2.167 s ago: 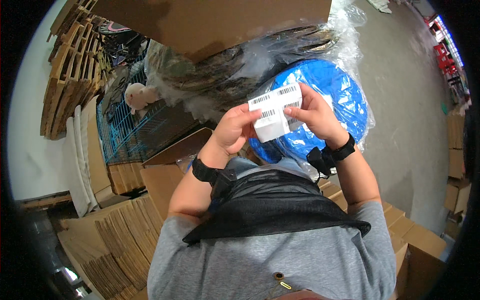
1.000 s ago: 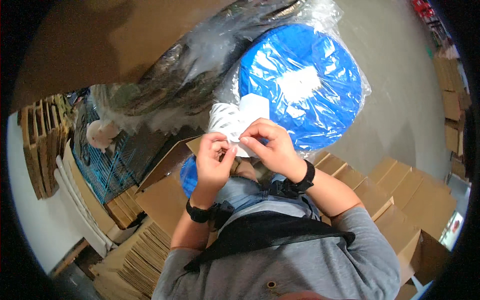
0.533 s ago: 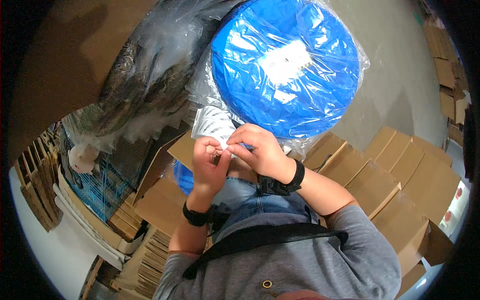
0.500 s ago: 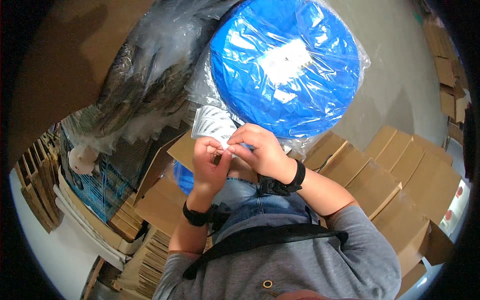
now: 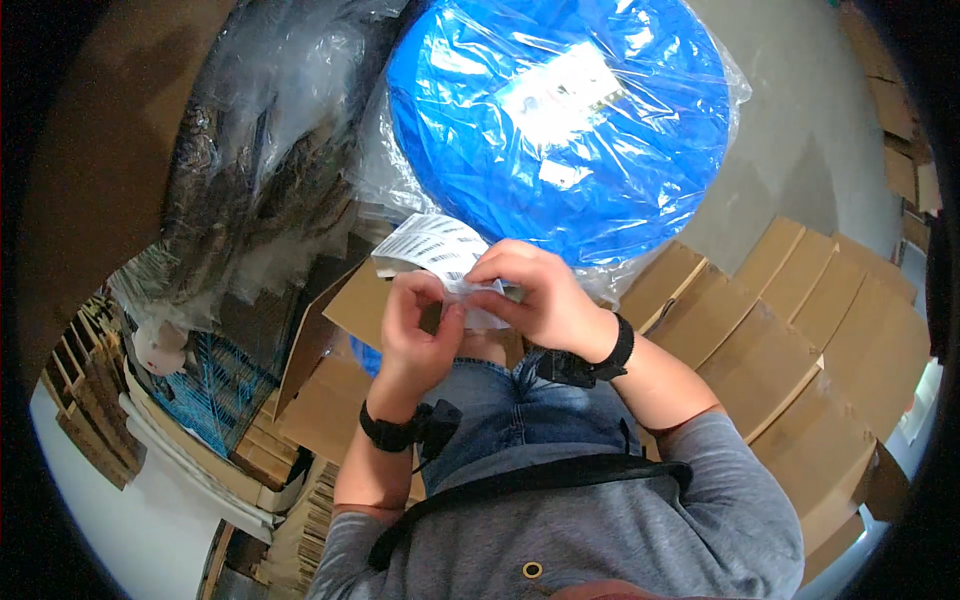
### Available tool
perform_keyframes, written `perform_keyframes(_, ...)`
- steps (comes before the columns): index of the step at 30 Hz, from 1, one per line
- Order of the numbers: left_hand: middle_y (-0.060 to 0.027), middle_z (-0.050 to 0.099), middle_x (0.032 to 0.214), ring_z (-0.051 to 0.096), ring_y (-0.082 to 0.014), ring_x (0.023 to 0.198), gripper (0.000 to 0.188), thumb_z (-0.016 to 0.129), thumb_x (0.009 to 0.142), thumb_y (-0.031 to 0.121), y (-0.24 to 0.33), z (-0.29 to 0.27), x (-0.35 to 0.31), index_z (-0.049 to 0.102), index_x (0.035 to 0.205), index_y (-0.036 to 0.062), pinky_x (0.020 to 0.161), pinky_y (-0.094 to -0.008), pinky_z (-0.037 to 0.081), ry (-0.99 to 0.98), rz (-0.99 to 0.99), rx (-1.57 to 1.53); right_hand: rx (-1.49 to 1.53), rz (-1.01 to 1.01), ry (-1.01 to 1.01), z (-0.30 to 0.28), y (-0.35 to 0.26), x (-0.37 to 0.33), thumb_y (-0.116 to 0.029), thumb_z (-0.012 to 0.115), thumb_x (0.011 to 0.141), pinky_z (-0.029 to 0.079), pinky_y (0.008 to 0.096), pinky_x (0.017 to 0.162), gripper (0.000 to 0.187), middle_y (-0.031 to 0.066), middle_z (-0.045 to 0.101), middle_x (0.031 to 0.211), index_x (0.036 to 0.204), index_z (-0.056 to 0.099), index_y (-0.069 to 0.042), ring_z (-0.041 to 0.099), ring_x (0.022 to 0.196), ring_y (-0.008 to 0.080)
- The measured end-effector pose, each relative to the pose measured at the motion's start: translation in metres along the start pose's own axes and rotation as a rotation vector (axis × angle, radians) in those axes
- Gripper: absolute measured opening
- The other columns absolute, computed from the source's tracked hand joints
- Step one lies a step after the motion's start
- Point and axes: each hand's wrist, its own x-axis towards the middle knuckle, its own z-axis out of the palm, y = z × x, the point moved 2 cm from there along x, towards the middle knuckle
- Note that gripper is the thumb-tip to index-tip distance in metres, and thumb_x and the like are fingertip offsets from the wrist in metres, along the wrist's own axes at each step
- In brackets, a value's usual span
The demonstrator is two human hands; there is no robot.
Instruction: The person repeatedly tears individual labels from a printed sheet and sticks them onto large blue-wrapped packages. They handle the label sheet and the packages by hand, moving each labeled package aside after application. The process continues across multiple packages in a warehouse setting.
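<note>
Just in front of my body, I hold a strip of white barcode labels (image 5: 430, 245) with both hands. My left hand (image 5: 412, 335) pinches its near edge between thumb and fingertips. Close beside it, my right hand (image 5: 545, 295) is closed at the same end, thumb and forefinger together on a label edge. A pale bit of the sheet shows below the fingertips. The far end of the strip curls up and away. Beyond my hands lies a large round blue fabric item (image 5: 470, 140) in clear plastic wrap, with a shiny white card (image 5: 565, 95) on top.
Cardboard boxes (image 5: 790, 340) stand to my right, and an open carton flap (image 5: 365, 310) is at my left. Plastic-wrapped dark goods (image 5: 260, 150) fill the far left, above a blue wire rack (image 5: 225, 380). Grey floor (image 5: 790, 120) shows at the far right.
My hands have spread slightly apart, the right one shifting rightward. More of the pale sheet now shows between the fingertips. The view has shifted a little.
</note>
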Motion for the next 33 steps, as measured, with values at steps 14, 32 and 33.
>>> perform_keyframes(14, -0.0054, 0.049, 0.091, 0.045, -0.0188, 0.108, 0.025, 0.045, 0.070, -0.012, -0.011, -0.017, 0.009, 0.045, 0.090, 0.0029, 0.103, -0.0339, 0.020, 0.177, -0.150, -0.322, -0.602, 0.301, 0.256, -0.084, 0.099, -0.021, -0.017, 0.066, 0.069, 0.042, 0.0390, 0.081, 0.031, 0.0178, 0.058, 0.095, 0.095, 0.059, -0.002, 0.053, 0.092, 0.0329)
perform_keyframes(32, -0.0037, 0.050, 0.084, 0.050, -0.0193, 0.100, 0.020, 0.043, 0.067, -0.007, -0.020, -0.014, 0.006, 0.046, 0.083, 0.0050, 0.101, -0.0374, 0.028, 0.191, -0.142, -0.249, -0.547, 1.009, 0.866, -0.266, 0.227, -0.086, -0.032, 0.080, 0.054, 0.046, 0.0354, 0.079, 0.064, 0.0216, 0.061, 0.095, 0.098, 0.056, 0.006, 0.060, 0.089, 0.0310)
perform_keyframes(33, -0.0028, 0.049, 0.083, 0.051, -0.0183, 0.097, 0.019, 0.044, 0.068, -0.007, -0.018, -0.012, 0.007, 0.046, 0.083, 0.0051, 0.101, -0.0382, 0.027, 0.183, -0.138, -0.254, -0.365, 0.994, 0.795, -0.267, 0.227, -0.088, -0.028, 0.079, 0.058, 0.048, 0.0349, 0.076, 0.059, 0.0181, 0.063, 0.092, 0.099, 0.056, 0.006, 0.061, 0.084, 0.0279)
